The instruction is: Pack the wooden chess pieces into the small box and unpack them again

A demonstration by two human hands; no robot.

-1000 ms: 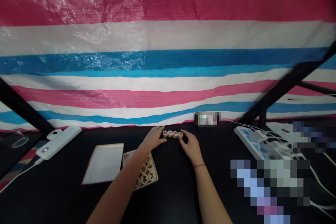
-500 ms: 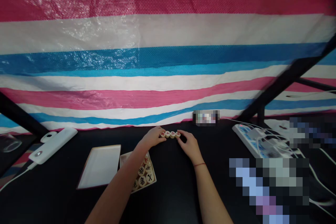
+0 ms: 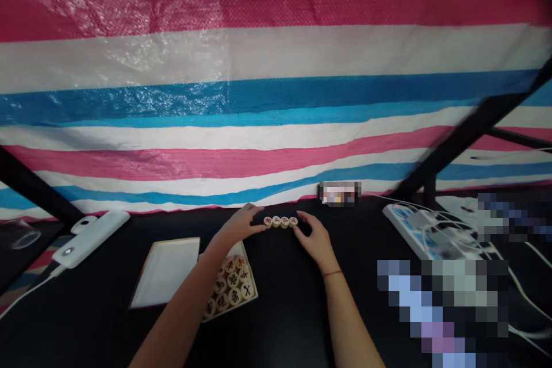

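Note:
A short row of several round Chinese chess pieces (image 3: 280,222) with red characters lies on the black table. At the row's left end my left hand (image 3: 242,224) is open, thumb and fingers parted around the end piece without gripping it. My right hand (image 3: 313,236) is open at the other end, its thumb very close to the last piece; whether it touches cannot be made out. Below my left forearm stands an open box (image 3: 254,284) of more chess pieces (image 3: 233,280), some black-lettered and some red. My forearm hides part of it.
A box lid (image 3: 167,271), pale inside, lies left of the box. Further left are a white device with a cable (image 3: 91,240) and a clear cup (image 3: 25,237). On the right are a power strip (image 3: 407,230) and tangled white cables. Striped sheeting (image 3: 259,144) hangs behind the table.
Both hands have spread away from the ends of the row, the left hand moving left and the right hand slightly right. The row of pieces stays in place; more of the box shows.

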